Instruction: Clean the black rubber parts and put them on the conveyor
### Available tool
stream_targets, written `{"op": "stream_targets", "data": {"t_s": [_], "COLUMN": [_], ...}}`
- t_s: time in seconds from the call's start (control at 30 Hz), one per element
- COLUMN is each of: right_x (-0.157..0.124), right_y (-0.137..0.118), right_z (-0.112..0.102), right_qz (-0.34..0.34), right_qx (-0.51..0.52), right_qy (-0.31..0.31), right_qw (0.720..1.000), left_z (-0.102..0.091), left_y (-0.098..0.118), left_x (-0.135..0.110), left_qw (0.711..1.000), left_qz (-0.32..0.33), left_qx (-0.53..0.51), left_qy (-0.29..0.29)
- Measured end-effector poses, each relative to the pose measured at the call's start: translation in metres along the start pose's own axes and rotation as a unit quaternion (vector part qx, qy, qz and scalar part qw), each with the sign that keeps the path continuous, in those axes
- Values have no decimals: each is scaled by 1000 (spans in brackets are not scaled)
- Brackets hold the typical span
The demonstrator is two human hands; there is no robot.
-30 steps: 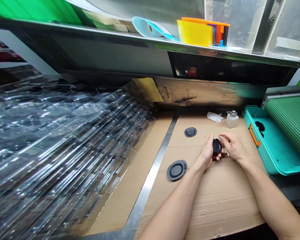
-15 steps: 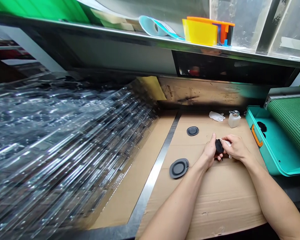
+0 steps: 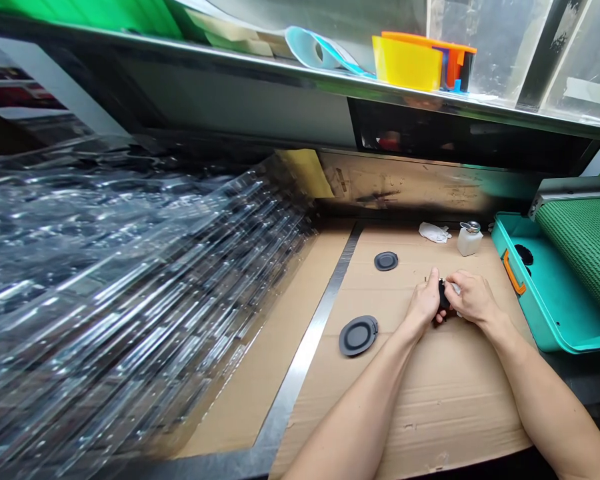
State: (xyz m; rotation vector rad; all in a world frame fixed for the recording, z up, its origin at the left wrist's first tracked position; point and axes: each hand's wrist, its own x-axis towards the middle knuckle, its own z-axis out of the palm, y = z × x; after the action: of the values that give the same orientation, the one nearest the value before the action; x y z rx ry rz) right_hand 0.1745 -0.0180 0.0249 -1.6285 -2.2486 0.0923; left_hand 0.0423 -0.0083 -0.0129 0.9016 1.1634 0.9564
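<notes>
Cardboard-covered tabletop: 1 black rubber-like disc, held mid-table.
Left hand and right hand pinch it between them; probably light and flexible, best taken by the rim.

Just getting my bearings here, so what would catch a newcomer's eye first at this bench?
A big stack of clear plastic sheets fills the left side, glinting. A yellow container stands on the steel shelf above, and a teal tray sits at the right. In the middle, on brown cardboard, the left hand and right hand meet around a black round part.
</notes>
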Motion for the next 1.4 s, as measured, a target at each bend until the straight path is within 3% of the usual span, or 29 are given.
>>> {"op": "stream_targets", "data": {"t_s": [0.3,0.5,0.67,0.83,1.0,1.1,1.23,1.33,1.4], "right_x": [0,-2,-1,-1,-2,-2,-1,1,1], "right_y": [-6,-3,2,2,-2,-3,11,31,40], "right_z": [-8,-5,-2,-6,-5,-10,-20,-22,-20], "right_qz": [-42,-10,-26,-4,-22,10,80,158,153], "right_qx": [-34,-23,32,39,21,10,-12,-72,-107], "right_qy": [-3,-11,29,-13,11,-14,-24,-21,-14], "right_qw": [999,1000,999,999,999,1000,996,985,982], "left_z": [5,5,5,5,4,3,-2,-8,-12], "left_y": [5,4,5,5,2,0,2,5,5], "left_x": [-8,-9,-11,-12,-10,-9,-10,-10,-9], "left_qw": [999,998,998,997,997,997,998,994,989], "left_qz": [11,16,27,31,33,37,43,86,145], "left_qx": [45,58,64,63,64,61,-39,-63,-21], "left_qy": [16,11,-2,-18,-1,-18,-34,-9,28]}}
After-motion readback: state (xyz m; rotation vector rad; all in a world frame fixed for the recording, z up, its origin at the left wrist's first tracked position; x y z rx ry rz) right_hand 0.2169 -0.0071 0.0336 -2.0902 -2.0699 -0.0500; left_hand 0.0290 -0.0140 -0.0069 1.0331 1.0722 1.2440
